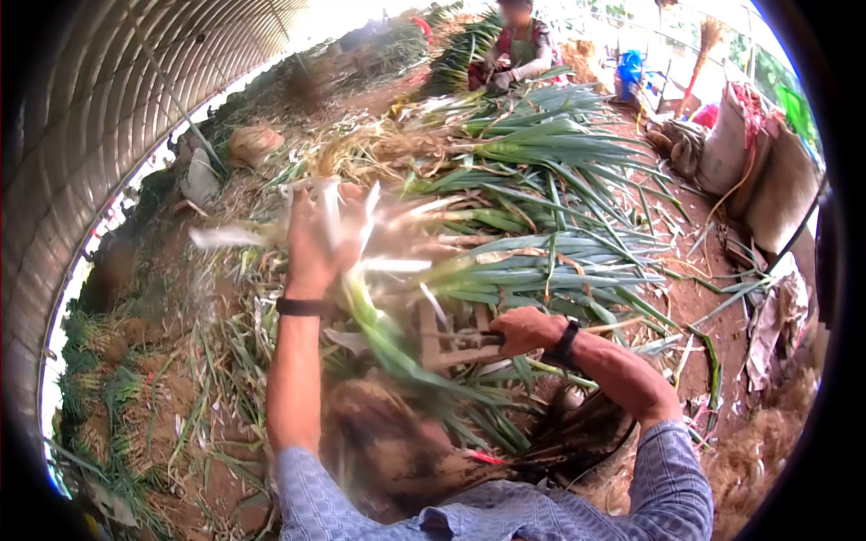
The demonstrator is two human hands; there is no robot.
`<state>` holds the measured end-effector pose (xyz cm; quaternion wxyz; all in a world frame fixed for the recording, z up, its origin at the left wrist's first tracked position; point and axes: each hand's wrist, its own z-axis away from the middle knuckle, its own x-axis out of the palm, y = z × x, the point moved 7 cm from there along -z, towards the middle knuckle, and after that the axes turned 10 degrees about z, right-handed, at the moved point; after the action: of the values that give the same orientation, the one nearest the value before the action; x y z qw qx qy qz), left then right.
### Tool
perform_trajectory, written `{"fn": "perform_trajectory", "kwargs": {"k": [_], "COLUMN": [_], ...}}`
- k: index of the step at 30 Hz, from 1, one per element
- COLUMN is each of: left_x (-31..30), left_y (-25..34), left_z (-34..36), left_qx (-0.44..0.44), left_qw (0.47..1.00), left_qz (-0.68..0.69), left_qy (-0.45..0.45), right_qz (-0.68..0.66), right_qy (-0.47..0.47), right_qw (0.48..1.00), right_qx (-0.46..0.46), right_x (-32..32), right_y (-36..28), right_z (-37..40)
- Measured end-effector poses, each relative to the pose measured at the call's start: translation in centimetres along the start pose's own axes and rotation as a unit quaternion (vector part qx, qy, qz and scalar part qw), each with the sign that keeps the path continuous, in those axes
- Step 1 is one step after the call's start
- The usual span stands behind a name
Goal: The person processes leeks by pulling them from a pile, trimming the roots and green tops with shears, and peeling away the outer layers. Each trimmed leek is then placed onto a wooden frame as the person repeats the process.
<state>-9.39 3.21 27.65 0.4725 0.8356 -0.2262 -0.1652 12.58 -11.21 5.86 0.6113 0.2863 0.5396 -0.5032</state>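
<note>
My left hand (316,239), smeared by motion, is raised over the pile with its fingers closed around a large green onion (377,326). The onion's green leaves hang down toward my lap, and white strips blur around the fingers. To the right, my right hand (528,331) is wrapped around the dark handle of a tool (490,339). Its thin far part reaches left over a small wooden frame (439,353), and I cannot make out its kind. Beyond both hands lie heaped green onions (559,248), leaves pointing right.
A person (516,50) sits at the far end of the pile. Full sacks (783,185) stand along the right side. Peeled scraps (216,361) litter the soil on the left, near bundled green plants (99,361). A curved ribbed wall (108,108) rises on the left.
</note>
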Motion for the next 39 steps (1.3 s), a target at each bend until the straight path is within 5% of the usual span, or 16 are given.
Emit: {"fn": "perform_trajectory", "kwargs": {"k": [2,3,5,13,16,22,25,29,36,39], "left_x": [-1.5,-2.6,-2.0,-4.4,-5.0,-4.9,-4.7,-3.8,-2.6,-5.1], "left_y": [-0.1,-2.2,-2.7,-6.3,-6.9,-7.7,-8.1,-8.9,-8.8,-11.5], "left_z": [-0.3,0.4,2.2,1.7,2.5,3.3,4.5,4.7,4.4,4.3], "left_qx": [0.092,0.021,-0.106,-0.105,-0.11,-0.054,-0.076,-0.045,-0.067,-0.019], "left_qw": [0.963,0.996,0.952,0.917,0.93,0.898,0.893,0.898,0.872,0.894], "left_qz": [-0.251,-0.087,0.276,0.353,0.27,0.327,0.346,0.342,0.396,0.286], "left_qy": [0.02,0.014,0.076,0.154,0.223,0.289,0.278,0.273,0.278,0.345], "right_qz": [-0.072,-0.108,-0.148,-0.168,-0.163,-0.064,-0.16,-0.084,-0.059,-0.087], "right_qy": [0.086,0.131,0.27,0.431,0.428,0.349,0.292,0.394,0.403,0.356], "right_qw": [0.994,0.985,0.951,0.885,0.886,0.926,0.942,0.905,0.902,0.923], "right_qx": [0.013,0.017,-0.012,-0.055,-0.071,-0.13,-0.038,-0.138,-0.145,-0.114], "right_x": [-1.2,-1.9,-4.6,-9.0,-9.5,-10.0,-10.0,-11.0,-9.8,-8.8], "right_y": [0.8,1.2,0.3,-2.2,-2.5,-3.6,-3.0,-4.8,-3.3,-2.7], "right_z": [0.3,0.5,2.0,3.3,3.0,2.7,2.6,3.0,2.0,1.2]}}
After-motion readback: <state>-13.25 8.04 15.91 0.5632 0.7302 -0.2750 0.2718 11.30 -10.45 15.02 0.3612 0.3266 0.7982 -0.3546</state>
